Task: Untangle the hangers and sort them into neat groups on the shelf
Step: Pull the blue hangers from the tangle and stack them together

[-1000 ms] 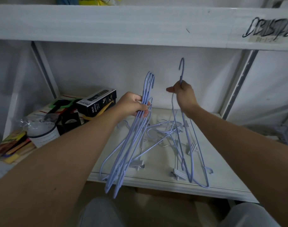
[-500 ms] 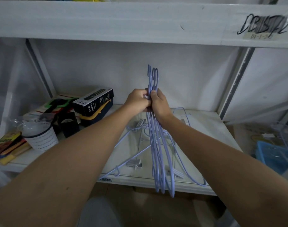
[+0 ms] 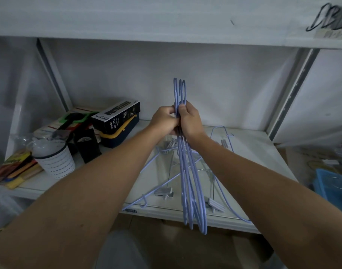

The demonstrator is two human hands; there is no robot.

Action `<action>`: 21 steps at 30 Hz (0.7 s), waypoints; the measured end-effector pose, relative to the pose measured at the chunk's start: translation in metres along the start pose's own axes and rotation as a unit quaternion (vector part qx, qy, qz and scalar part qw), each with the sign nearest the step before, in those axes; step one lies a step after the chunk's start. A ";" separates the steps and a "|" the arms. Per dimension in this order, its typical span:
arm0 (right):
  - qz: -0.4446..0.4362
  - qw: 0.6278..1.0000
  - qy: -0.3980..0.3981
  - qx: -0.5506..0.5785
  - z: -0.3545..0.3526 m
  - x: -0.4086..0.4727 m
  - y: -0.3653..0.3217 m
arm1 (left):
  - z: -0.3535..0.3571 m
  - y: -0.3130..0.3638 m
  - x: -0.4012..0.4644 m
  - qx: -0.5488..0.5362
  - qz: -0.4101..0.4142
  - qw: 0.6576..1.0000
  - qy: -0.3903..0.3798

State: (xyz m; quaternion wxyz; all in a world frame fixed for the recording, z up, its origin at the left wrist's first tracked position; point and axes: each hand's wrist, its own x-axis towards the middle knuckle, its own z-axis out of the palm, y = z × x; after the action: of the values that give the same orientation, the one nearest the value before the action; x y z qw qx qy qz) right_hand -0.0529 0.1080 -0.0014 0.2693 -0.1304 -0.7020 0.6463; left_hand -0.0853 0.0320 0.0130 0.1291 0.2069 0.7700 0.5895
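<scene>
Left hand (image 3: 165, 120): my fingers are wrapped tight around the necks of the bunch of pale blue wire hangers (image 3: 187, 171).
Right hand (image 3: 189, 119): clamped on the same bunch, thumb pressed against the hooks.
Bunch: upright, hooks up, lower ends hanging past the white shelf (image 3: 263, 162) edge.
Loose blue clip hangers (image 3: 164, 191): lying on the shelf, maybe still tangled.
Black spray bottle box (image 3: 117, 117): at the back left.

black box (image 3: 115, 118) reads "SPRAY BOTTLE", other txt illegible
</scene>
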 end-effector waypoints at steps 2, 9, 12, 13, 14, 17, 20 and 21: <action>0.003 1.000 -0.016 0.011 0.004 0.001 0.002 | -0.003 -0.003 0.003 0.012 0.003 1.000 0.009; -0.042 0.995 -0.023 -0.093 -0.026 0.016 0.014 | -0.022 -0.019 0.016 0.004 0.019 1.000 0.024; 0.008 0.989 0.012 -0.144 -0.050 0.022 0.037 | -0.027 -0.027 0.023 0.046 0.046 0.998 0.026; 0.037 0.984 0.016 -0.176 -0.056 0.023 0.047 | -0.028 -0.029 0.025 0.050 0.053 0.997 0.021; 0.067 0.975 0.014 -0.212 -0.062 0.024 0.057 | -0.029 -0.031 0.027 0.048 0.056 0.997 0.017; 0.119 0.943 -0.006 -0.311 -0.074 0.025 0.088 | -0.032 -0.039 0.035 0.034 0.049 0.998 0.017; 0.146 0.915 -0.026 -0.374 -0.078 0.027 0.114 | -0.032 -0.048 0.041 0.036 0.045 0.998 0.016; 0.152 0.907 -0.034 -0.392 -0.079 0.028 0.120 | -0.030 -0.050 0.042 0.038 0.044 0.998 0.014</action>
State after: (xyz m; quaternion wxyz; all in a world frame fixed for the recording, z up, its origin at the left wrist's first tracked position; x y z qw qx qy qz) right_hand -0.0521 0.2049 -0.1112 0.0708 -0.3088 -0.8791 0.3561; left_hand -0.1446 0.0149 -0.0252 0.0839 0.2369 0.7840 0.5675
